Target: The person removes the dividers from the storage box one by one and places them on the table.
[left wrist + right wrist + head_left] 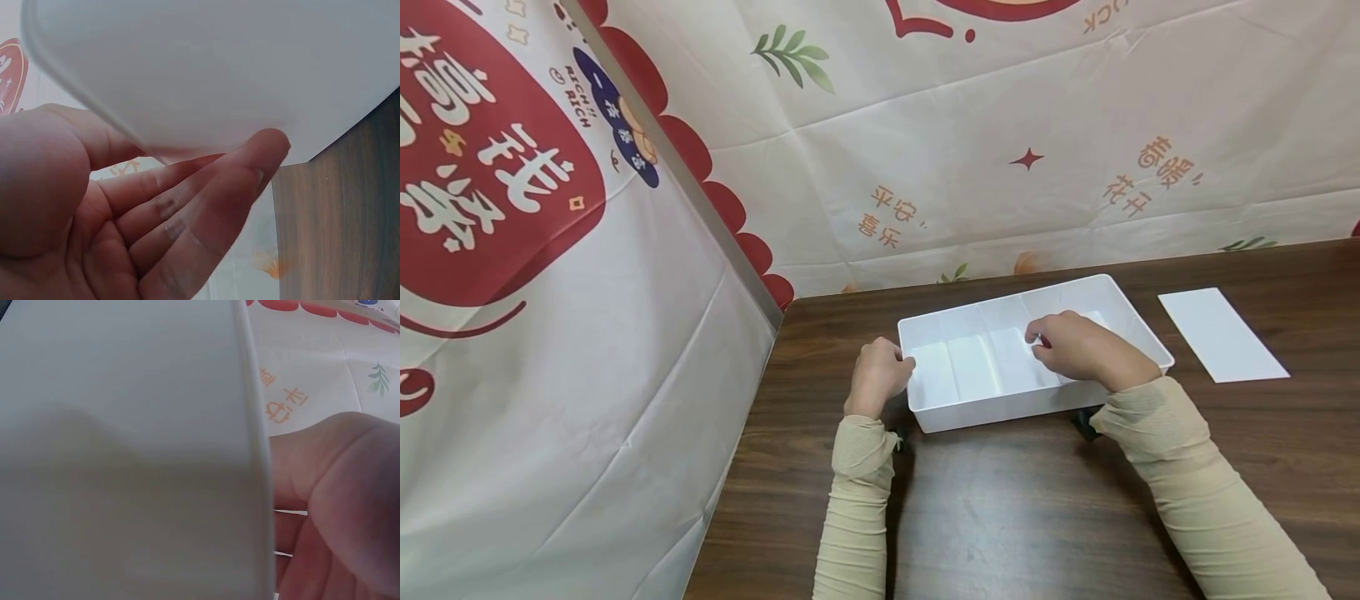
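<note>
A long white plastic tray (970, 410) with thin white dividers (992, 354) across its inside stands on the table. My left hand (880, 371) grips its left end; in the left wrist view the fingers (219, 212) lie against the outside of the tray wall (206, 69) and the thumb goes behind the rim. My right hand (1078, 348) reaches over the near wall into the tray, with thumb and index finger pinching at a white divider near the middle. In the right wrist view the tray wall (125, 525) hides those fingertips.
A flat white rectangular panel (1223, 335) lies on the dark wooden table (1000, 508) to the right of the tray. A printed white cloth (865, 167) hangs behind the table, and another cloth (625, 333) hangs along its left edge.
</note>
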`<control>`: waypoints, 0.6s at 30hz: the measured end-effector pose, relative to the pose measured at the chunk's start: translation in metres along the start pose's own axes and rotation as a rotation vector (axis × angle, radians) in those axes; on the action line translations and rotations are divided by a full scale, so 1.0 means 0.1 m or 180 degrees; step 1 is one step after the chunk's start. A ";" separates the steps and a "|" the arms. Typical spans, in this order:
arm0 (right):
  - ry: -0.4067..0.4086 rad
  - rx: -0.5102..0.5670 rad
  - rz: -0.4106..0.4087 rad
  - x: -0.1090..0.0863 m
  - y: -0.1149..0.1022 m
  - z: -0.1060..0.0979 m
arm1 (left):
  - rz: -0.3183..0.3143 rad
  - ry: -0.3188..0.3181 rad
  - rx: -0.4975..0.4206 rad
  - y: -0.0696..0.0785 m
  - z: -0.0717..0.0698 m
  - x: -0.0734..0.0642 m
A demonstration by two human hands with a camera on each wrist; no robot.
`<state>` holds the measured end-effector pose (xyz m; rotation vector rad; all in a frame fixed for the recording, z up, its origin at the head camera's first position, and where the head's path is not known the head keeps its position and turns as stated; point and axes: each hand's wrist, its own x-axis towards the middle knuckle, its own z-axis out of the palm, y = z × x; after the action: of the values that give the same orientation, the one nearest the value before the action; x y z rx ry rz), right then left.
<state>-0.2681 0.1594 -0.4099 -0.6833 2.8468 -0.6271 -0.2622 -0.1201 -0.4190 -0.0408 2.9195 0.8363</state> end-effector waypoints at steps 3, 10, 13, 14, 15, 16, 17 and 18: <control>0.0032 -0.0007 -0.0013 0.00 0.00 0.00 | -0.0032 -0.0016 -0.0007 0.00 0.00 0.00; 0.0027 -0.0016 0.0007 0.01 0.00 0.01 | -0.0034 -0.0001 0.0007 -0.01 0.00 0.01; 0.0013 0.0002 0.0027 0.01 -0.01 0.02 | 0.0005 0.0020 0.0029 -0.01 0.00 0.01; 0.0022 0.0002 0.0026 0.01 -0.01 0.02 | 0.0013 0.0026 0.0029 -0.01 0.00 0.00; 0.0033 -0.0001 0.0022 0.01 -0.01 0.02 | 0.0021 0.0032 0.0034 -0.01 0.00 0.00; 0.0040 -0.0002 0.0023 0.00 -0.01 0.02 | 0.0030 0.0035 0.0040 -0.01 0.00 0.00; 0.0049 -0.0005 0.0023 0.00 -0.01 0.02 | 0.0036 0.0041 0.0039 -0.01 0.00 0.00; 0.0057 -0.0010 0.0022 0.01 -0.01 0.02 | 0.0035 0.0040 0.0031 -0.01 0.00 0.00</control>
<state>-0.2674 0.1572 -0.4113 -0.6713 2.8660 -0.6311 -0.2623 -0.1207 -0.4196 -0.0293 2.9381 0.8263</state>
